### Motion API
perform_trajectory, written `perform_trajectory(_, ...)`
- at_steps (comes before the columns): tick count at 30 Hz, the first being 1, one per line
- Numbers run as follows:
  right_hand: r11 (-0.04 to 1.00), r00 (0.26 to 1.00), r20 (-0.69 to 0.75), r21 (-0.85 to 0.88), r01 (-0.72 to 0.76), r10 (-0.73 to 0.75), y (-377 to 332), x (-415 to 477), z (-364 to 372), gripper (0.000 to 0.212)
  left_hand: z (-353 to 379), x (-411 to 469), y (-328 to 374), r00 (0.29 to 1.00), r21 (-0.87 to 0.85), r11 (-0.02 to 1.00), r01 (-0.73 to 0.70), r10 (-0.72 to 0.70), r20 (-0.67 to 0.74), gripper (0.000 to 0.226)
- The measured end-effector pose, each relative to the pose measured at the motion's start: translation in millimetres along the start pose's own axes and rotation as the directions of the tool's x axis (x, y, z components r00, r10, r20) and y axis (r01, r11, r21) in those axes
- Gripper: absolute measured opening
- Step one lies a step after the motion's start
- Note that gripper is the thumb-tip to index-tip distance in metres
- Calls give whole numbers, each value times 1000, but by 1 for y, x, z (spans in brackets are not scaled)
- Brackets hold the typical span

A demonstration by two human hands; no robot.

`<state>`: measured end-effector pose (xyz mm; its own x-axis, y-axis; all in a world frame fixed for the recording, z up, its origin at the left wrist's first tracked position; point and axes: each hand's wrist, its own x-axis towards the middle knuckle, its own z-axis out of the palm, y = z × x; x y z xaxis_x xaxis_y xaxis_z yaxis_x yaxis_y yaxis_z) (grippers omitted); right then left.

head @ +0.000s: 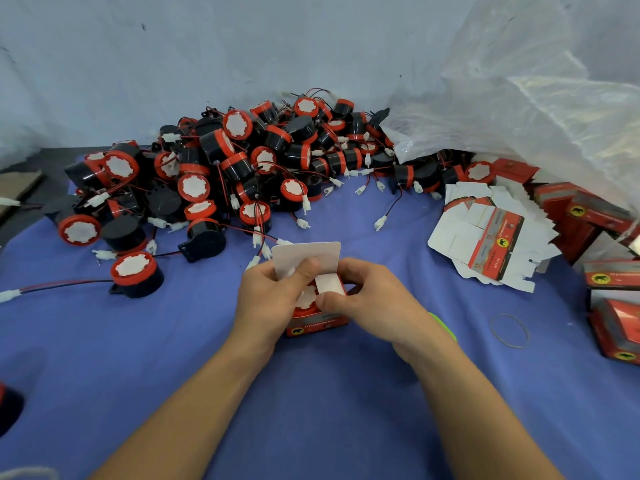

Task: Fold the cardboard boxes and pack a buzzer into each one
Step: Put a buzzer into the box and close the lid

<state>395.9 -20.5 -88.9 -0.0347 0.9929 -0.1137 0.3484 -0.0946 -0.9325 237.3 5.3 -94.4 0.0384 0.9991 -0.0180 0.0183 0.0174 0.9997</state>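
**A:** Dead centre, the small red cardboard box (317, 322) stands on the blue cloth (311, 403), clasped between both hands. The left hand (273, 296) curls round its left side, with the thumb pressed on the tall white lid flap (306, 256) that rises just beyond the fingertips.

**B:** The right hand (367, 299) grips the other side, thumb and fingers pinching in at a small white side flap (329, 284). Between the two thumbs you can see a round buzzer with a red rim and white face (306, 297), already sitting inside.

**A:** So this one is folded and loaded. By my reading only the closing is left: side flaps in, lid tucked.

**B:** Beyond the fingertips there's a big heap of black-and-red wired buzzers (242, 161) waiting. One loose black-and-red buzzer (136, 273) lies well out from the left hand.

**A:** Out past the right hand is a fanned stack of flat white-and-red box blanks (485, 237). Further that way sit closed red boxes (613, 306), so several look done.

**B:** With that heap, I'd judge most of the job lies ahead. A thin rubber band (509, 330) lies near the right wrist, and crumpled clear plastic sheeting (519, 98) is at the far right.
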Motion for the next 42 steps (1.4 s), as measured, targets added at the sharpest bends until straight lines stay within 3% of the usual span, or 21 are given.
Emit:
perform_trajectory(3, 999, 999, 9, 12, -31, 31, -1, 1, 0, 29, -14, 7, -5, 988, 14, 1000, 19, -20, 153, 38)
perform_trajectory(6, 998, 999, -1, -19, -53, 53, -1, 3, 1, 30, -31, 12, -8, 930, -55, 995, 88, -63, 361, 55)
perform_trajectory(7, 998, 998, -4, -26, -60, 60, -2, 3, 2, 31, -36, 15, -8, 918, -108, 985, 135, -84, 388, 58)
perform_trajectory(9, 998, 998, -5, -34, -62, 62, -3, 3, 2, 31, -41, 17, -8, 896, -172, 968, 184, -94, 433, 44)
perform_trajectory(11, 998, 999, -15, -46, -43, 43, -3, 1, 4, 33, -40, 17, -5, 892, -154, 974, 169, -84, 445, 32)
perform_trajectory(17, 997, 996, -54, -5, 76, -76, -2, -2, 7, 42, -24, 8, -8, 961, 57, 998, -33, 15, 277, 27)
perform_trajectory(20, 997, 993, -83, -2, 81, -81, -2, -2, 5, 42, -24, 7, -7, 966, 70, 994, -83, 63, 251, 25)
perform_trajectory(23, 991, 985, -141, -108, 82, -97, -1, -1, 4, 28, -29, 4, -9, 953, 223, 930, -291, 262, 151, 28)
perform_trajectory(25, 985, 982, -151, -151, 88, -111, -1, 0, 3, 21, -33, 3, -9, 908, 302, 858, -416, 373, 192, 29)
perform_trajectory(27, 984, 986, -148, -173, 49, -75, -1, 0, 1, 24, -43, 5, -5, 895, 352, 834, -425, 329, 301, 40)
perform_trajectory(30, 971, 996, -72, -235, 35, -53, -2, -3, -4, 31, -59, 7, 5, 851, 370, 863, -345, 121, 511, 45)
perform_trajectory(33, 973, 996, -70, -225, 44, -62, -8, -10, -6, 48, -65, 5, 7, 835, 354, 902, -246, 12, 550, 71)
perform_trajectory(35, 980, 988, -122, -187, 72, -96, -11, -15, -5, 54, -66, 4, 4, 824, 324, 918, -229, 5, 567, 68)
perform_trajectory(38, 976, 990, -64, -186, 115, -129, -11, -21, -5, 38, -64, 4, 1, 822, 328, 899, -290, 58, 566, 51)
perform_trajectory(42, 961, 995, -9, -258, 95, -101, -8, -21, -10, 51, -61, 1, -1, 858, 456, 803, -384, 127, 498, 48)
